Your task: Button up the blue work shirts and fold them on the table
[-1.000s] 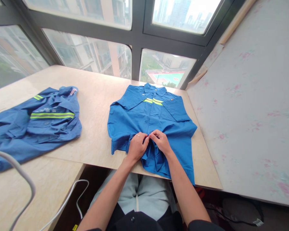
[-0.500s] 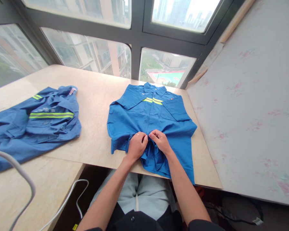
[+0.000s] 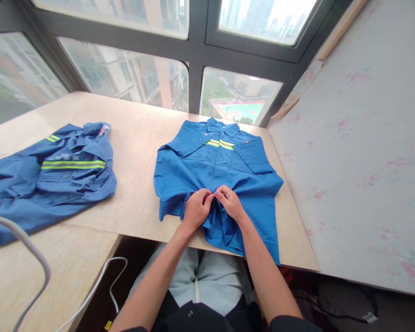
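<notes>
A blue work jacket point(image 3: 193, 170) with yellow-green reflective stripes across the chest lies front up, its collar toward the window and its sleeves folded over the front. My left hand point(image 3: 198, 207) pinches the cloth at the front opening, low on the jacket. Right beside it, my right hand point(image 3: 229, 200) grips the other side of the same opening, fingertips almost touching those of the left. The cloth bunches up below both hands, and the hem reaches the near edge of the table. Whatever lies between the fingertips is too small to make out.
A second blue jacket point(image 3: 72, 180) with reflective stripes lies rumpled at the left of the pale tabletop point(image 3: 134, 138). A grey curved tube point(image 3: 38, 258) and a white cable point(image 3: 102, 276) are at the lower left. A flower-patterned wall panel point(image 3: 359, 152) borders the right side.
My left thumb has shifted slightly toward the right hand, bringing the fingertips closer together at the front opening. The jackets stay where they were.
</notes>
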Tool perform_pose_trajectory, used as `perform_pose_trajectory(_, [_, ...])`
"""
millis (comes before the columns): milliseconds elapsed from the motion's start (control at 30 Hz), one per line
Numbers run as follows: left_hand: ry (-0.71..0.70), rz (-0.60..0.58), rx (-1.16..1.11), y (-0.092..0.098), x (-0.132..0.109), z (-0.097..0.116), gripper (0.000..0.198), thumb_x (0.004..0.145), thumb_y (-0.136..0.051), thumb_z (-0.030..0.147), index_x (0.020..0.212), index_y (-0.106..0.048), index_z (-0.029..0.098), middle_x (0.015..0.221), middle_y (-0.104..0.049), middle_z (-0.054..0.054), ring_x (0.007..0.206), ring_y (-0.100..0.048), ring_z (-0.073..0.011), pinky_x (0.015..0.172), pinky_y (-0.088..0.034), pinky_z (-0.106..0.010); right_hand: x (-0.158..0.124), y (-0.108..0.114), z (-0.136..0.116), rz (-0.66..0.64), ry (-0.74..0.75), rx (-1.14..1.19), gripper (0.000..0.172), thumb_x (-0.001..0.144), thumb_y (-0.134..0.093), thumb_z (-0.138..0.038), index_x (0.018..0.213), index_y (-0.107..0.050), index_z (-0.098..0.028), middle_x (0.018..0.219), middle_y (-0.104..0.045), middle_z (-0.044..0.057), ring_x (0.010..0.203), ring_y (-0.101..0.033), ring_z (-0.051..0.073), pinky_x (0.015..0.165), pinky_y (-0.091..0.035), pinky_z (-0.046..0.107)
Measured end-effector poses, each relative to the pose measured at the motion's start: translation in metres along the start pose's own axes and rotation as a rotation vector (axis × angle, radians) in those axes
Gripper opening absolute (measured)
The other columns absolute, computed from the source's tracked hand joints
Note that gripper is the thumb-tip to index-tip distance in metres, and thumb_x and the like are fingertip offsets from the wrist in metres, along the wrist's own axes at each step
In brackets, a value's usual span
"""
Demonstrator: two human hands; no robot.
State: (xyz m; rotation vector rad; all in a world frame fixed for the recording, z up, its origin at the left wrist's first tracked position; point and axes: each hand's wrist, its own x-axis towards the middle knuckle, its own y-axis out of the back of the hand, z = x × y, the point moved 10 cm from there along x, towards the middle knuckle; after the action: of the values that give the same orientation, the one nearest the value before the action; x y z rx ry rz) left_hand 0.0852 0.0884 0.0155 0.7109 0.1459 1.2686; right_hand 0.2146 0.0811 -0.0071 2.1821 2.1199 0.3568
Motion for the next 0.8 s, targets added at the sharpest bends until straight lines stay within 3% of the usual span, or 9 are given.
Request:
perform_pose_trajectory(333, [-0.083, 0.028, -0.010, 0.000, 0.000, 0.004, 0.018, 0.096, -0.050, 0.025, 0.098, -0.067, 0.020, 0.095, -0.073, -0.005, 0.088, -0.066, -0.0190, 0.080, -0.049, -0.030, 0.000, -0.003, -0.002, -0.045, -0.019, 0.016, 0.041, 0.087, -0.055, -0.060, 0.074, -0.049, -0.021, 0.065, -0.042, -0.004, 0.060, -0.037, 0.012, 0.057, -0.032, 0.026])
perform_pose_trajectory(800, [-0.145, -0.044, 0.092, -0.002, -0.001, 0.011, 0.020, 0.093, -0.053, 0.029, 0.106, -0.066, 0.020, 0.083, -0.067, -0.003, 0.078, -0.059, -0.0181, 0.076, -0.046, -0.031, -0.001, 0.003, -0.004, 0.039, 0.017, 0.053, 0.037, 0.088, -0.057, -0.055, 0.074, -0.050, -0.021, 0.066, -0.043, -0.004, 0.060, -0.038, 0.013, 0.056, -0.032, 0.026])
